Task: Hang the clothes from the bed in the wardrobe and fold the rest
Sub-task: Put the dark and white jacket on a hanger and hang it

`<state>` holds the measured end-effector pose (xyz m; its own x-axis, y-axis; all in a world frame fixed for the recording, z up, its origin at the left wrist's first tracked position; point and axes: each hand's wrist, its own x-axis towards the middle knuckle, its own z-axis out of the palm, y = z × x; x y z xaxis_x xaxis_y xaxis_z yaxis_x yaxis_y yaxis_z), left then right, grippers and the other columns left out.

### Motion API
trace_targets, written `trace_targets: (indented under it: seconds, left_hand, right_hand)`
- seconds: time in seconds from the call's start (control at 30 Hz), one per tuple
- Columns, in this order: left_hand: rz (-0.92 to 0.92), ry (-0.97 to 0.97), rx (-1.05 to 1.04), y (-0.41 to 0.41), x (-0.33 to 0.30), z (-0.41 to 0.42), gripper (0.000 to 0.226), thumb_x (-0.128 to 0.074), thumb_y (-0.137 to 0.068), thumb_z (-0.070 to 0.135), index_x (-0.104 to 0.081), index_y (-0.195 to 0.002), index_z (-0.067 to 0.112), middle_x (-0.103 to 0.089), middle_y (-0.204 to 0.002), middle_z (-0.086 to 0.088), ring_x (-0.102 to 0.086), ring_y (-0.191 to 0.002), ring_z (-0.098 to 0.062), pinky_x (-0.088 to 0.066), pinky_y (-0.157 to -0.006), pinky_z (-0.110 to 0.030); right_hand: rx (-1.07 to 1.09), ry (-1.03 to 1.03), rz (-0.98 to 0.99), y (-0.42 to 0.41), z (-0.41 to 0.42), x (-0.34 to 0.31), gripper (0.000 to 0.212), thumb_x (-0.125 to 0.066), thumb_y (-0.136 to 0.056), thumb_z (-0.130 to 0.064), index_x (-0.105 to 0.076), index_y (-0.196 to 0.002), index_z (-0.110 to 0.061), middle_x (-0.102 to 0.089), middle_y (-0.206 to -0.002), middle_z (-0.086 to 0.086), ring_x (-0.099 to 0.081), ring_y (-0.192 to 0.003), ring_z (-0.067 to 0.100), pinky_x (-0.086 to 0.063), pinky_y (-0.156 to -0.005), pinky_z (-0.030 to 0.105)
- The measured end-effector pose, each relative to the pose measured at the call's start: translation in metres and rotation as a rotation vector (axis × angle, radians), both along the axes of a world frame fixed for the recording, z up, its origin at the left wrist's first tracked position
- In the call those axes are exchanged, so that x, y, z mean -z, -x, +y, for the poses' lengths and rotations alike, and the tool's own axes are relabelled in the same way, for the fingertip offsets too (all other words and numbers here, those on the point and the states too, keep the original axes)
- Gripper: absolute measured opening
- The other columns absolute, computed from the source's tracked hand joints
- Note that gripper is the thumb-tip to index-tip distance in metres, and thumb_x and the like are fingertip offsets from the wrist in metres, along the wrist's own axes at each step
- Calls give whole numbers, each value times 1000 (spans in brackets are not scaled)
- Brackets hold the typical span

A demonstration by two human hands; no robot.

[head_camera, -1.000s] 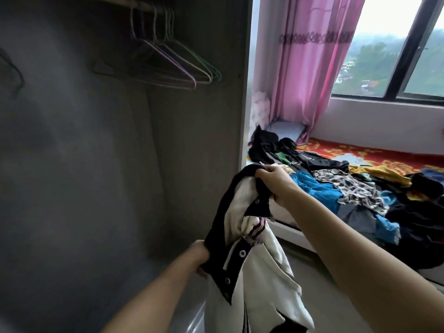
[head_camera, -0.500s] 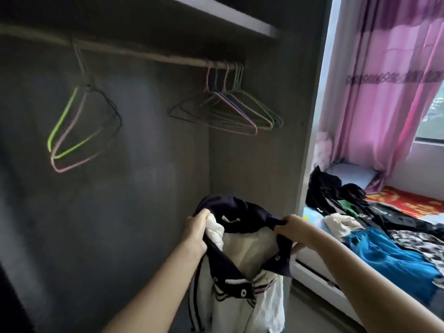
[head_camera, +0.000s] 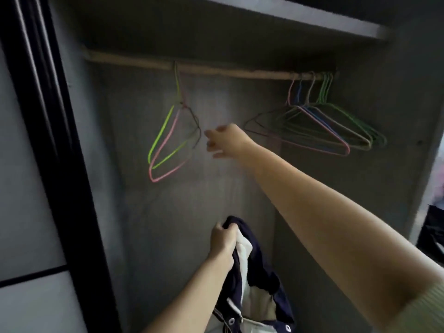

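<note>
Two hands work in front of the wardrobe rail [head_camera: 216,69]. Spread, empty fingers [head_camera: 211,134] of the right hand [head_camera: 225,139] reach just beside the green and pink hangers [head_camera: 165,150] hanging under the rail's left part. Curled left hand [head_camera: 222,241] fingers grip the navy-and-white garment [head_camera: 252,272] well below the rail. Fetching a hanger seems the current step; next comes pinching one and lifting it off. Half a second earlier, both hands held the garment.

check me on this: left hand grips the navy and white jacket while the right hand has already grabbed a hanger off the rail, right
Not quite. In the head view the right hand is open and short of the hangers, holding nothing. The left hand does grip the navy and white jacket.
</note>
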<state>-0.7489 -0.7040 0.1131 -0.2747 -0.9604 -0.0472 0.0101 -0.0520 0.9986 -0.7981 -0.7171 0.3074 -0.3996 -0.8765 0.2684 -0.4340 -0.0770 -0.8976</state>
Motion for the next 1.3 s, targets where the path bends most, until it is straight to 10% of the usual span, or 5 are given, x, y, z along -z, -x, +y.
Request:
trace_targets:
  seconds: [0.2,0.33,0.4,0.53,1.3]
  left_hand:
    - [-3,-39,-64,-25,4,-33,8,-48,-89,8,-55,-87,4,-55,-77,-4,-51,-69,-17,-37,-56,-22]
    - [22,-57,-85,-36,4,-46,17,-52,-87,12,-59,-96,0,-61,-85,-11,-56,-75,-22,-42,-65,-27]
    - [1,-15,-104,-39,2,-52,13,-50,-89,11,-55,-90,-1,-56,-78,-8,-51,-67,-18,-39,-58,-22]
    - [-54,57,-95,-35,-3,-54,7,-46,-88,6,-46,-82,6,-46,-71,-2,-46,-66,-16,-35,-54,-22]
    - [39,-8,121,55,-5,-67,7,-51,-89,6,-50,-81,5,-50,-76,-9,-49,-70,-19,-39,-61,-29]
  right_hand:
    - [-101,-53,-296,-68,-91,-26,62,-64,-88,-38,-39,-135,-5,-51,-113,15,-57,-96,31,-53,-62,39]
    - [-144,-2,-561,-74,-128,-28,34,-59,-92,-10,-41,-121,-10,-49,-90,15,-58,-43,24,-47,-35,25]
    - [29,60,-436,-65,-133,-30,10,-45,-97,-13,-42,-105,-18,-47,-95,11,-66,-68,26,-47,-50,24]
    - [263,67,168,-19,-112,-31,49,-40,-92,-10,-37,-141,-12,-53,-129,19,-56,-116,37,-49,-95,38]
    - [619,129,680,194,-36,-54,29,-56,-90,-11,-63,-117,-13,-60,-118,19,-57,-111,33,-44,-91,29]
